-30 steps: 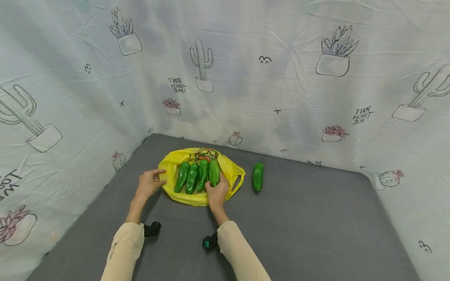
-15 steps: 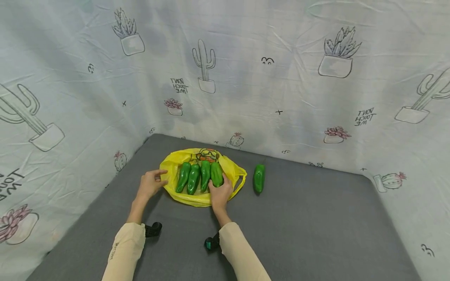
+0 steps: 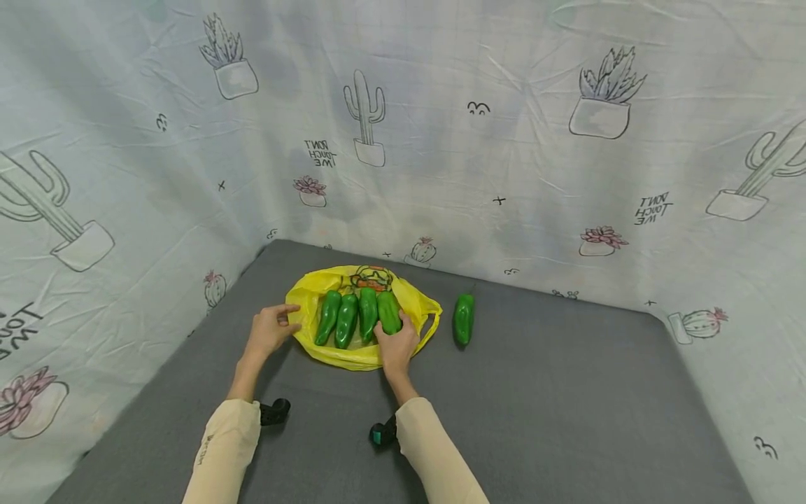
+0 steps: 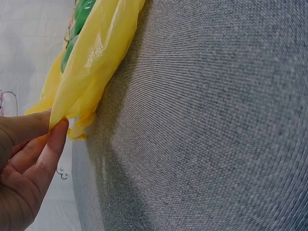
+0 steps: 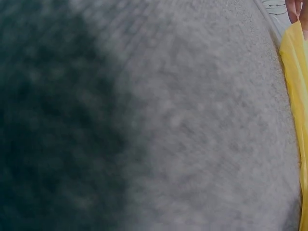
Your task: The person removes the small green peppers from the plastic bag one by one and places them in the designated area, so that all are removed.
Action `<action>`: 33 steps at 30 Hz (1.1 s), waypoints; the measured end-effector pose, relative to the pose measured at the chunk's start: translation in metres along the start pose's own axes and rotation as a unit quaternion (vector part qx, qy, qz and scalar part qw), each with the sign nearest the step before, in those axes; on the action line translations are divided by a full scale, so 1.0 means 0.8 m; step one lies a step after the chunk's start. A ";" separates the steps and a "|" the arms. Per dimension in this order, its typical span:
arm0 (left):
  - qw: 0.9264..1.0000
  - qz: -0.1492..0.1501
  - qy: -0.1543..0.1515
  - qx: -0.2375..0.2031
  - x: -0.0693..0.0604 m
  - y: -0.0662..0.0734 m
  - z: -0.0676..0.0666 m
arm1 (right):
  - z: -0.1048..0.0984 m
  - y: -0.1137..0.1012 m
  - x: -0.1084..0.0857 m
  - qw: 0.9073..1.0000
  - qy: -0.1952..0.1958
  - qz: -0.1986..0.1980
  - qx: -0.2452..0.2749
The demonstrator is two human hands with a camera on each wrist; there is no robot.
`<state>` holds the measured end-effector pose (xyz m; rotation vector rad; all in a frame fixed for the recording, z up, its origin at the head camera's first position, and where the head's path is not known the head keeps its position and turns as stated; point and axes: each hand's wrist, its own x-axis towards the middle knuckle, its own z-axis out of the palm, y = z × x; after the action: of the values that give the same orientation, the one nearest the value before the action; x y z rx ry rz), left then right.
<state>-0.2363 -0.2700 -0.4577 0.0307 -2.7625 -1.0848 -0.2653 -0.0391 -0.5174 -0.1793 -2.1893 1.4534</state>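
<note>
A yellow plastic bag lies with its mouth spread wide, and several green peppers rest side by side in it. My left hand pinches the bag's left edge; the left wrist view shows thumb and finger closed on the thin yellow plastic. Inside the bag's right side, my right hand holds the lower end of the rightmost pepper, thumb to its left and fingers to its right. The right wrist view catches only a strip of yellow bag and some fingertips, not the held pepper.
One more green pepper lies on the grey tabletop to the right of the bag. A loop handle sticks out on the bag's right. A pale curtain with cactus drawings hangs behind and at the sides.
The rightmost pepper's lower end has shifted slightly right, with my right hand still on it. My left hand keeps its pinch on the bag's edge; the view has shifted a little.
</note>
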 end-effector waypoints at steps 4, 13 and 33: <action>1.000 -0.007 -0.002 0.000 -0.001 0.002 0.001 | -0.002 0.001 -0.002 1.000 0.003 -0.008 0.007; 1.000 0.002 0.001 0.003 -0.002 0.006 0.003 | -0.007 0.006 -0.003 0.996 0.047 -0.042 0.067; 1.000 0.016 -0.004 0.004 -0.002 -0.003 -0.002 | -0.047 -0.028 0.031 0.975 0.135 -0.101 0.146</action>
<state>-0.2350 -0.2727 -0.4587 -0.0153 -2.7638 -1.0693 -0.2653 -0.0082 -0.4774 -0.0471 -1.7047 1.5164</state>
